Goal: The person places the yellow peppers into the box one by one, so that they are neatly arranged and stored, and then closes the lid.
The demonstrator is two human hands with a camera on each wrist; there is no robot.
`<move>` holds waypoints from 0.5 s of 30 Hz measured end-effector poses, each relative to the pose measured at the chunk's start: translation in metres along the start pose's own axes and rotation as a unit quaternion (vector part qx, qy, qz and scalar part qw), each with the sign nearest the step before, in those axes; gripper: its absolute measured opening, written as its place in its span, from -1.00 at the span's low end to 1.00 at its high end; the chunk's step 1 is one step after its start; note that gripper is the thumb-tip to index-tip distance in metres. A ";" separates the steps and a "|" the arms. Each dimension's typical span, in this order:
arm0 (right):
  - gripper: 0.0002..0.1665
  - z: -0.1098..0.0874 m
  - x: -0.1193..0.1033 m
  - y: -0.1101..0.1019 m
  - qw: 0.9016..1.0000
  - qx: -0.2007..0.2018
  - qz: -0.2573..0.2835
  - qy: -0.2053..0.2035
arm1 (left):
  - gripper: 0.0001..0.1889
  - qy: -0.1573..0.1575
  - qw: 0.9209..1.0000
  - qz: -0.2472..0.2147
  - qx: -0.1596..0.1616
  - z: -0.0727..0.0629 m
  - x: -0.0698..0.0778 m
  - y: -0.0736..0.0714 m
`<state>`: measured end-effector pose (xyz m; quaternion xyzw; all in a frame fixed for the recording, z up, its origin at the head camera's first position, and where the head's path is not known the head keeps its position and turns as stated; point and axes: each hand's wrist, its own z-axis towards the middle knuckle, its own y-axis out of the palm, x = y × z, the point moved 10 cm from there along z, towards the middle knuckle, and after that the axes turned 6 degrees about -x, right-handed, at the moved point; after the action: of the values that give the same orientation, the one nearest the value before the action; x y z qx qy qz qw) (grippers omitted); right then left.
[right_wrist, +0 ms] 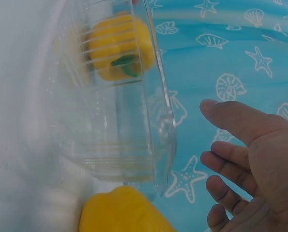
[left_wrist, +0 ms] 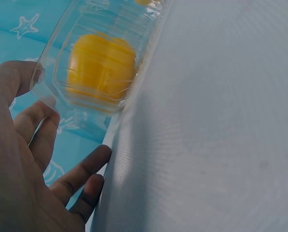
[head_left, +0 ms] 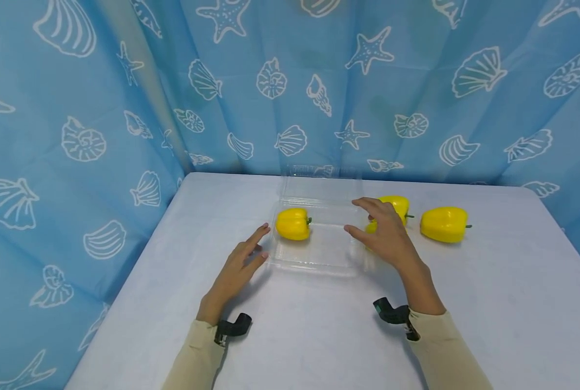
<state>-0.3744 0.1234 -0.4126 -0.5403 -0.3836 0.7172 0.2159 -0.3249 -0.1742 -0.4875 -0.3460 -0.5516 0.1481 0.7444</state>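
Note:
A clear plastic clamshell box [head_left: 314,265] lies on the table with its lid [head_left: 321,188] folded back. One yellow bell pepper [head_left: 292,224] sits in its left part, stem pointing right. My left hand [head_left: 233,273] is at the box's left side, fingers spread. In the left wrist view, two fingertips [left_wrist: 48,107] reach the box's corner; whether they press on it I cannot tell. Over the right edge of the box hovers my right hand [head_left: 387,233], thumb and fingers apart, nothing between them. It partly hides yellow peppers [head_left: 398,206] behind it.
Another yellow bell pepper [head_left: 444,225] lies further right on the white-covered table [head_left: 309,336]. A blue curtain [head_left: 290,108] with shells and starfish hangs behind the table and on its left. Each wrist carries a black camera mount [head_left: 236,325].

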 end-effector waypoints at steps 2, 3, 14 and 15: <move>-0.26 -0.001 0.001 -0.002 1.000 0.004 -0.004 -0.001 | -0.39 -0.003 1.000 0.001 -0.001 0.000 -0.001 0.000; -0.26 -0.002 0.001 -0.003 1.000 0.006 -0.004 -0.003 | -0.39 -0.003 1.000 0.000 -0.001 -0.001 -0.001 -0.001; -0.26 -0.010 0.007 -0.011 1.000 0.007 -0.008 0.008 | -0.39 -0.001 1.000 -0.003 0.000 0.000 -0.001 -0.001; -0.26 -0.011 0.008 -0.011 1.000 0.008 -0.009 0.008 | -0.39 0.001 1.000 -0.004 -0.001 0.000 -0.001 0.000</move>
<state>-0.3680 0.1394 -0.4102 -0.5413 -0.3808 0.7136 0.2296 -0.3250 -0.1747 -0.4883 -0.3446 -0.5526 0.1446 0.7450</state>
